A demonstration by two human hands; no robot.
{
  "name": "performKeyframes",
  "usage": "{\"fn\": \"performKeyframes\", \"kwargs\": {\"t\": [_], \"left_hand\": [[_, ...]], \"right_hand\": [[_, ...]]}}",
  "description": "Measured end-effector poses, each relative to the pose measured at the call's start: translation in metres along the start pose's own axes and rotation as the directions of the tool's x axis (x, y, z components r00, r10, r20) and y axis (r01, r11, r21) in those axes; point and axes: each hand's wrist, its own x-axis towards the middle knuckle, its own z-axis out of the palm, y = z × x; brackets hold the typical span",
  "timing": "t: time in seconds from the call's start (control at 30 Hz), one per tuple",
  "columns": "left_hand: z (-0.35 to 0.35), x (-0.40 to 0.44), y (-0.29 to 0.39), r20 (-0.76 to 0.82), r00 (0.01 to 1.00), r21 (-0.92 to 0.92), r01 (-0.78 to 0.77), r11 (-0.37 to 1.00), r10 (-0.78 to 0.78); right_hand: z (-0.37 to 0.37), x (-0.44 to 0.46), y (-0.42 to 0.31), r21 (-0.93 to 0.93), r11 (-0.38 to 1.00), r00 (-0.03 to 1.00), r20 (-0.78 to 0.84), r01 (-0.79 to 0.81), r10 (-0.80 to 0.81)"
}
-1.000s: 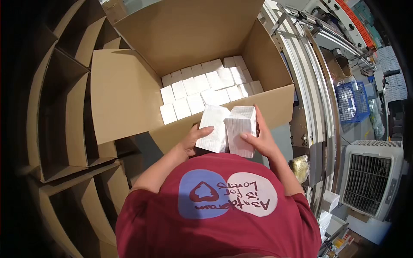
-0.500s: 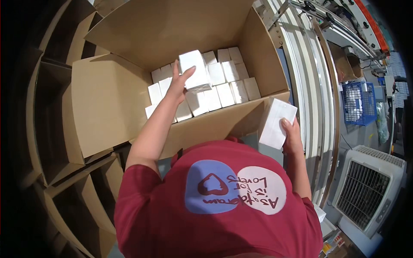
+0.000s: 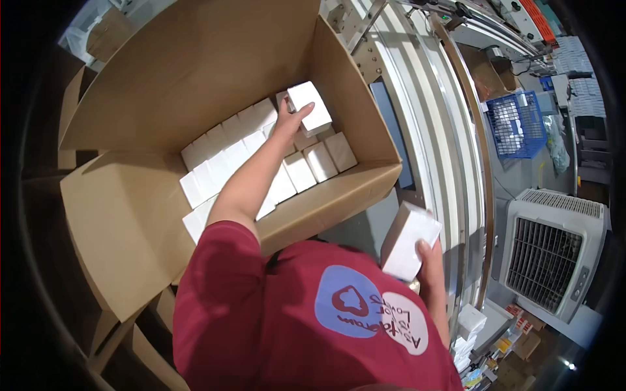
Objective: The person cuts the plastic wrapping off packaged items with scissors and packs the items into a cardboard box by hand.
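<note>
My left hand [image 3: 291,122] grips a small white box [image 3: 311,107] inside a large open cardboard carton [image 3: 332,207], near its far right corner. Beneath and around it, rows of similar white boxes [image 3: 225,163] fill the carton's floor. Outside the carton, to its lower right, my right hand [image 3: 430,264] is closed around another white box [image 3: 411,241], thumb on its near face. The fingers behind that box are hidden. My left forearm covers part of the rows.
A conveyor with pale rails [image 3: 433,130] runs along the carton's right side. Further right are a blue plastic basket [image 3: 518,124] and an air cooler [image 3: 548,254]. White boxes [image 3: 469,322] are stacked at lower right. More open cartons [image 3: 147,352] stand at left.
My left hand has carried its white box toward the carton's right wall. The whole view has turned and shifted. My right hand still holds its box, now lower in the view.
</note>
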Motion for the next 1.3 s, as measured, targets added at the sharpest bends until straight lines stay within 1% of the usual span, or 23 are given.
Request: {"fn": "performKeyframes", "kwargs": {"t": [0.1, 0.17, 0.2, 0.23, 0.3, 0.33, 0.43, 0.47, 0.53, 0.57, 0.6, 0.63, 0.7, 0.8, 0.87, 0.9, 0.97, 1.0, 1.07, 1.1, 1.13, 1.2, 1.3], "left_hand": [[0.021, 0.059, -0.049, -0.023, 0.995, -0.096, -0.097, 0.991, 0.095], [0.021, 0.094, -0.088, -0.037, 0.999, 0.185, -0.029, 0.982, 0.037], [0.018, 0.127, -0.142, -0.156, 0.984, 0.362, -0.024, 0.932, 0.086], [0.025, 0.109, -0.108, -0.169, 0.983, 0.497, 0.144, 0.856, -0.068], [0.036, 0.081, -0.034, -0.247, 0.907, 0.715, 0.409, 0.567, -0.342], [0.014, 0.132, -0.103, -0.2, 0.974, 0.862, 0.227, 0.453, -0.106], [0.011, 0.141, -0.074, -0.096, 0.977, 0.938, 0.153, 0.312, -0.192], [0.02, 0.131, -0.051, 0.021, 0.953, 0.968, 0.056, 0.244, -0.303], [0.014, 0.157, -0.097, 0.328, 0.932, 0.931, -0.291, 0.22, -0.156], [0.023, 0.141, -0.091, 0.21, 0.951, 0.86, -0.068, 0.506, -0.229], [0.029, 0.141, -0.112, 0.214, 0.974, 0.913, -0.172, 0.37, -0.076], [0.045, 0.112, -0.084, 0.069, 0.979, 0.932, 0.005, 0.362, -0.191], [0.058, 0.083, -0.058, -0.125, 0.98, 0.885, 0.179, 0.43, -0.152], [0.061, 0.074, -0.066, -0.2, 0.975, 0.804, 0.222, 0.552, -0.101], [0.058, 0.075, -0.081, -0.349, 0.924, 0.433, 0.309, 0.847, -0.159], [0.055, 0.072, -0.079, -0.404, 0.891, 0.209, 0.312, 0.927, -0.209], [0.047, 0.064, -0.071, -0.332, 0.943, 0.38, 0.126, 0.916, 0.008], [0.043, 0.059, -0.066, -0.286, 0.951, 0.453, 0.031, 0.891, 0.113], [0.042, 0.061, -0.087, -0.239, 0.963, 0.466, 0.002, 0.885, 0.123], [0.042, 0.058, -0.091, -0.212, 0.969, 0.473, -0.012, 0.881, 0.127], [0.042, 0.054, -0.094, -0.145, 0.969, 0.65, -0.059, 0.758, 0.199], [0.044, 0.046, -0.091, 0.03, 0.954, 0.899, -0.157, 0.41, 0.299], [0.049, 0.041, -0.071, -0.075, 0.964, 0.843, -0.076, 0.533, 0.256]], "right_hand": [[0.0, -0.015, -0.001, -0.003, 0.996, 0.988, -0.129, -0.085, 0.084], [-0.004, -0.022, 0.008, 0.004, 0.991, 0.971, -0.197, -0.136, 0.134], [-0.002, -0.025, 0.01, 0.003, 0.988, 0.963, -0.223, -0.153, 0.15], [0.0, -0.028, 0.011, 0.005, 0.986, 0.954, -0.25, -0.169, 0.165], [0.009, -0.029, 0.01, 0.002, 0.983, 0.943, -0.281, -0.183, 0.176], [0.018, -0.028, 0.005, 0.002, 0.984, 0.94, -0.294, -0.18, 0.173], [0.034, -0.026, -0.001, -0.018, 0.986, 0.937, -0.315, -0.165, 0.151], [0.038, -0.024, -0.002, -0.028, 0.987, 0.938, -0.315, -0.159, 0.142], [0.049, -0.022, -0.007, 0.035, 0.982, 0.924, -0.333, -0.185, 0.186], [0.054, -0.021, -0.009, 0.063, 0.978, 0.918, -0.338, -0.199, 0.209], [0.054, -0.021, -0.008, 0.044, 0.97, 0.901, -0.362, -0.24, 0.24], [0.051, -0.023, -0.006, 0.022, 0.96, 0.883, -0.388, -0.278, 0.264], [0.05, -0.026, -0.006, -0.017, 0.95, 0.856, -0.44, -0.311, 0.272], [0.054, -0.03, -0.01, -0.065, 0.951, 0.847, -0.477, -0.301, 0.236], [0.056, -0.029, -0.01, -0.07, 0.957, 0.859, -0.462, -0.282, 0.219], [0.054, -0.028, -0.009, -0.028, 0.956, 0.858, -0.448, -0.293, 0.25], [0.047, -0.03, -0.006, 0.052, 0.946, 0.853, -0.418, -0.32, 0.312], [0.05, -0.029, -0.007, 0.01, 0.947, 0.854, -0.43, -0.32, 0.293], [0.058, -0.026, -0.012, -0.076, 0.946, 0.857, -0.451, -0.315, 0.249], [0.061, -0.026, -0.014, -0.072, 0.945, 0.849, -0.465, -0.318, 0.25], [0.063, -0.029, -0.016, -0.064, 0.944, 0.84, -0.479, -0.322, 0.254], [0.062, -0.033, -0.016, -0.049, 0.944, 0.834, -0.486, -0.326, 0.263], [0.055, -0.041, -0.014, -0.037, 0.944, 0.831, -0.487, -0.328, 0.27]]}}
